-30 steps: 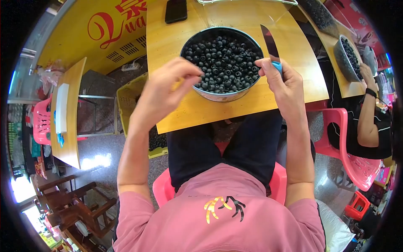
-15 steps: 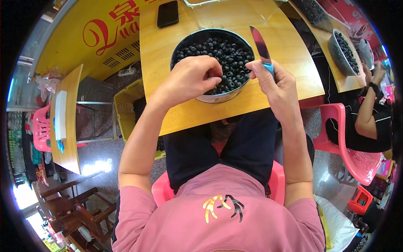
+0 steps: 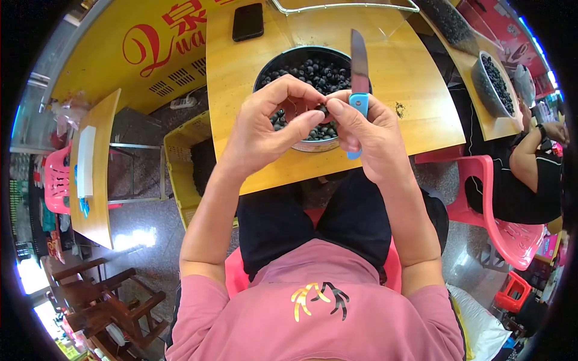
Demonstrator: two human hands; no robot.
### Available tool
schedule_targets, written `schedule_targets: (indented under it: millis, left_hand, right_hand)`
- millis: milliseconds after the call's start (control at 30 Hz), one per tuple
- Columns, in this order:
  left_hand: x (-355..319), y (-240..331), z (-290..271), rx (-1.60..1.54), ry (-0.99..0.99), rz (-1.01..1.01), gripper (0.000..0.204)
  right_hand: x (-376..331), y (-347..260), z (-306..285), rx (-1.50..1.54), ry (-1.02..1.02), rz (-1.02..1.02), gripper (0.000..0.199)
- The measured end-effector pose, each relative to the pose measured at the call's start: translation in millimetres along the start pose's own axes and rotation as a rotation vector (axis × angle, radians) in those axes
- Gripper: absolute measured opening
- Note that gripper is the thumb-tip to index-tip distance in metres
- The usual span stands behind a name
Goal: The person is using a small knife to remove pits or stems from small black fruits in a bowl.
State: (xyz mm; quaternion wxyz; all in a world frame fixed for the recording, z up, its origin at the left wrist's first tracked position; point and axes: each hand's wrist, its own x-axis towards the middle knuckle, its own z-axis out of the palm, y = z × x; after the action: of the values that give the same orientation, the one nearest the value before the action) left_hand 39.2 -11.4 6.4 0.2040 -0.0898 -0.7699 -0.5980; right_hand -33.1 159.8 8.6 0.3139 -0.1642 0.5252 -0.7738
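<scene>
In front of me a round metal tub (image 3: 319, 147) holds many small, black, round pieces (image 3: 313, 71), like berries or nuts. Above its near rim my two hands meet. The fingertips of my left hand (image 3: 274, 123) are closed on one small black round piece (image 3: 323, 111). My right hand (image 3: 370, 123) grips a knife (image 3: 359, 99) by its blue handle, blade pointing up and away from me. The thumb of that hand touches the same piece. My fingers partly hide both the piece and the tub.
On the wooden table (image 3: 421, 90) lie a black phone (image 3: 248, 22) at the far left and dark crumbs at the right. A yellow crate (image 3: 180, 168) stands left, below table height. Rightward, another person's arm (image 3: 530, 156) is near a bowl of black pieces (image 3: 495, 84).
My left hand has come up out of the tub with a black piece. My right hand has moved left with the knife to meet it, and the blade now stands more upright.
</scene>
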Motion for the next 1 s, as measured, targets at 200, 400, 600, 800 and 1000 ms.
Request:
schedule_targets:
  millis: [200,400,600,800,1000]
  left_hand:
    - [-8.4,-6.9,23.3,-0.118,0.197,0.038,0.018]
    - [-12.1,-11.4,29.0,-0.140,0.273,0.035,0.018]
    - [-7.4,-2.7,21.6,0.256,0.125,0.126,0.019]
    - [-14.8,-15.9,30.7,-0.014,0.209,0.025,0.017]
    - [-16.1,-17.0,35.7,-0.337,0.176,-0.033,0.018]
  right_hand:
    - [1.0,10.1,-2.8,0.280,-0.047,0.056,0.017]
    - [-2.5,13.0,2.7,0.364,-0.047,0.113,0.018]
    - [-2.4,7.8,1.1,0.124,0.004,0.041,0.022]
    - [-2.3,7.3,1.8,0.133,0.010,0.008,0.023]
    - [-2.9,1.2,-0.8,0.090,-0.022,0.002,0.022]
